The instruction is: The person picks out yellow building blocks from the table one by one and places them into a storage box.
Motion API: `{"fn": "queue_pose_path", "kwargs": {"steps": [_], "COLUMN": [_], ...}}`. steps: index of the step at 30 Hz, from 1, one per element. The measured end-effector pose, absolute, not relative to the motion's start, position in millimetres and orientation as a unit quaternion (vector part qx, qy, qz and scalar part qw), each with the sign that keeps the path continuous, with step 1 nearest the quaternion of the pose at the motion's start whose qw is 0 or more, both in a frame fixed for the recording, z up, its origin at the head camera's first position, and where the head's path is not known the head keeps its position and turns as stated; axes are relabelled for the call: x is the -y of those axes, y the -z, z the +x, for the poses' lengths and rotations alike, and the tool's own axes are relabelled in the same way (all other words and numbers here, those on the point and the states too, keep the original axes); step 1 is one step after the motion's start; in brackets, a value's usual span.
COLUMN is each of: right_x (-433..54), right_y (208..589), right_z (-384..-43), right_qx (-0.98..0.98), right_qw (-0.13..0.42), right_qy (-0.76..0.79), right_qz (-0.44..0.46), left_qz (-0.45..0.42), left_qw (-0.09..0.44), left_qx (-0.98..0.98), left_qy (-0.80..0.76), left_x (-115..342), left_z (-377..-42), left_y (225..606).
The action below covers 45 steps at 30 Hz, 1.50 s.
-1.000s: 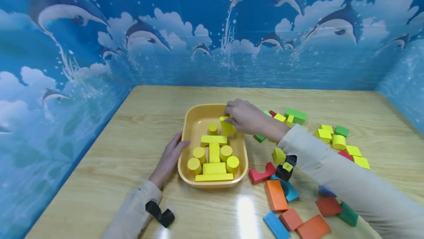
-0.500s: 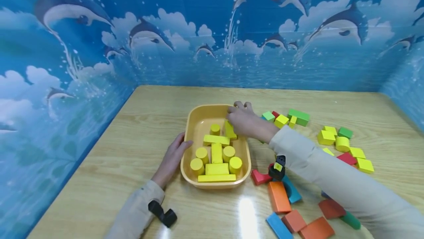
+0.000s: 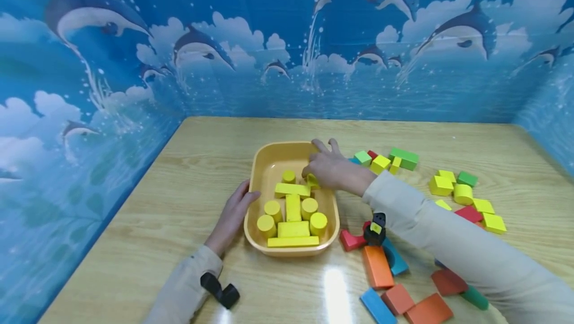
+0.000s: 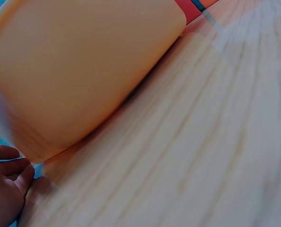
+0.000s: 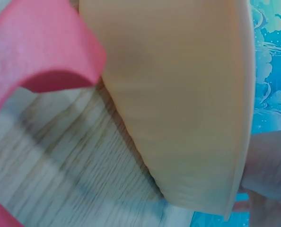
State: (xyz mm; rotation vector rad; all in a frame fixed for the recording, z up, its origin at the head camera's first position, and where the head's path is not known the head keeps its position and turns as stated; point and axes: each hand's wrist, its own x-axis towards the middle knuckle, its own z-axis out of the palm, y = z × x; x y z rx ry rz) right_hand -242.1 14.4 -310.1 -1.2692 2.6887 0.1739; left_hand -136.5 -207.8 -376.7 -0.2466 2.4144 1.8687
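A tan plastic tray [image 3: 293,250] stands on the table, holding several yellow blocks. Its left rim is gripped by my left hand [image 3: 230,214], thumb over the edge; fingers of that hand [image 4: 8,184] show beside the tray wall [image 4: 83,71] in the left wrist view. My right hand [image 3: 332,167] reaches over the right rim and pinches a yellow block [image 3: 313,181] inside, mostly hidden under the fingers. Left of that block is a yellow cylinder [image 3: 289,177], and just in front lies a flat yellow bar [image 3: 292,190]. More yellow cylinders [image 3: 309,208] and bars fill the near half.
To the right lie loose blocks: a red arch [image 3: 352,241], an orange block [image 3: 378,266], a blue arch [image 3: 395,259], a green block [image 3: 404,158] and several yellow cubes [image 3: 441,185]. A dolphin-printed backdrop [image 3: 287,94] borders the table's back and sides.
My right hand has lowered the yellow block into the tray's right side, where it now sits behind the flat bar. The left hand keeps its hold on the rim.
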Motion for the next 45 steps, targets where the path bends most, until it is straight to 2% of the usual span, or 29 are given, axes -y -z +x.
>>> {"fn": "queue_pose_path", "kwargs": {"steps": [7, 14, 19, 26, 28, 31, 38, 45], "right_x": [-12.5, -7.9, -9.4, -11.4, -11.6, -10.9, -4.1, -0.4], "right_y": [306.5, 305.6, 307.0, 312.8, 313.8, 315.2, 318.5, 319.0], "right_z": [-238.2, -235.3, -233.1, -234.9, -236.2, -238.5, -246.2, -248.4], "right_qx": [-0.903, -0.907, -0.910, -0.903, -0.901, -0.900, -0.907, -0.905], "right_qw": [0.140, 0.151, 0.131, 0.048, 0.042, 0.061, 0.151, 0.145], "right_qy": [-0.052, -0.070, -0.059, -0.039, -0.041, -0.039, 0.003, -0.050], "right_qz": [-0.403, -0.387, -0.389, -0.426, -0.430, -0.430, -0.393, -0.397], "left_qz": [-0.077, -0.078, -0.079, -0.082, -0.084, -0.084, -0.081, -0.085], "left_qw": [0.036, 0.034, 0.026, 0.034, 0.035, 0.035, 0.033, 0.029], "left_qx": [-0.786, -0.787, -0.790, -0.791, -0.791, -0.790, -0.790, -0.786], "left_qy": [-0.612, -0.611, -0.607, -0.605, -0.605, -0.606, -0.607, -0.612], "left_x": [208.7, 208.3, 207.1, 207.2, 207.4, 207.8, 207.8, 205.9], "left_z": [-136.9, -137.6, -138.6, -137.9, -137.5, -137.3, -136.7, -138.0], "left_y": [377.2, 379.0, 378.6, 379.1, 379.2, 379.4, 379.2, 378.3]}}
